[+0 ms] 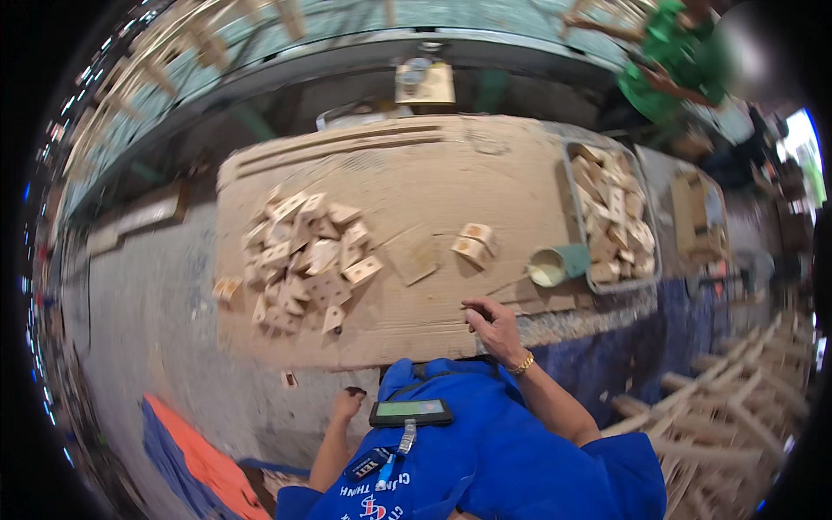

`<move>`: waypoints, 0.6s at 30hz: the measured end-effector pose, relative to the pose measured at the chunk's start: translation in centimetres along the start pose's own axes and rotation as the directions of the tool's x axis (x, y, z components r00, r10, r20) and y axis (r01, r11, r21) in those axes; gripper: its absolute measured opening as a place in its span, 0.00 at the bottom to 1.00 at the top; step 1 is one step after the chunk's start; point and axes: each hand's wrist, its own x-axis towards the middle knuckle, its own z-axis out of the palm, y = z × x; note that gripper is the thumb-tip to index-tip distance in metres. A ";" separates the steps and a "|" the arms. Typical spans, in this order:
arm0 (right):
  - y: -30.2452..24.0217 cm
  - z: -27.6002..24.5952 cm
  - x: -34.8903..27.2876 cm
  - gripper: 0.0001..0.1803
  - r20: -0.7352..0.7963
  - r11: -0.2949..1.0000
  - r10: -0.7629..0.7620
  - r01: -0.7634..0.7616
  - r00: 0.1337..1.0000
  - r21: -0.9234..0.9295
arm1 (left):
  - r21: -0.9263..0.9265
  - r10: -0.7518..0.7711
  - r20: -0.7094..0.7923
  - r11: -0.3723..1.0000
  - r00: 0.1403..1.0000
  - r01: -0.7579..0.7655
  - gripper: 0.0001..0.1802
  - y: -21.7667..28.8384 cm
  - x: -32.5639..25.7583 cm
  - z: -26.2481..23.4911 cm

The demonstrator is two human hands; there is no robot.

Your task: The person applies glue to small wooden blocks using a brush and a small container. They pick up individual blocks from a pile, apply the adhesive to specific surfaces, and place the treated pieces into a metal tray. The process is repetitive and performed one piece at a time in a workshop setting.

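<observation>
Over the front edge of a cardboard-covered table (485, 182) is my right hand (492, 325), its fingers loosely bent, thumb apart from them. Nothing shows between them, and the fingertips look dark. My left hand (349, 401) hangs low by the table's front edge, its fingers small, dark at the tips and partly turned away. Beyond my right hand, a few light wooden blocks (474, 244) sit together on the cardboard. To their right a green cup (565, 263) lies tipped, its pale inside facing left. A heap of drilled wooden pieces (312, 260) spreads over the table's left part.
A clear plastic bin (656, 251) of wooden pieces stands at the table's right. Wooden sticks (719, 407) are stacked at lower right. Orange and blue sheeting (204, 459) lies at lower left. A person in a green shirt (667, 65) works at far right, beside a long bench (485, 56).
</observation>
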 end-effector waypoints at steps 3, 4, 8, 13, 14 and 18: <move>1.1 -1.8 -1.1 0.11 -0.190 0.994 0.050 -0.030 0.981 0.107 | 0.030 0.222 0.160 0.973 0.962 -0.229 0.15 1.4 0.0 -0.3; 1.7 -2.3 -1.4 0.11 -0.220 0.992 0.080 -0.057 0.972 0.109 | -0.026 0.308 0.200 0.950 0.930 -0.310 0.14 2.4 0.8 -0.6; 3.3 -3.4 -3.1 0.11 -0.291 0.989 0.109 -0.074 0.950 0.130 | 0.202 0.333 0.407 0.875 0.850 -0.439 0.14 6.2 0.2 -4.2; 3.7 -3.9 -3.6 0.12 -0.285 0.964 0.202 -0.139 0.937 0.225 | 0.253 0.338 0.455 0.838 0.824 -0.484 0.14 15.4 -1.3 -8.2; 3.7 -3.9 -3.6 0.12 -0.287 0.969 0.186 -0.128 0.940 0.209 | 0.222 0.387 0.465 0.820 0.796 -0.528 0.14 17.5 -2.0 -8.4; 3.4 -3.9 -2.7 0.11 -0.287 0.984 0.132 -0.091 0.949 0.152 | 0.206 0.516 0.445 0.737 0.732 -0.644 0.15 22.5 -2.7 -7.5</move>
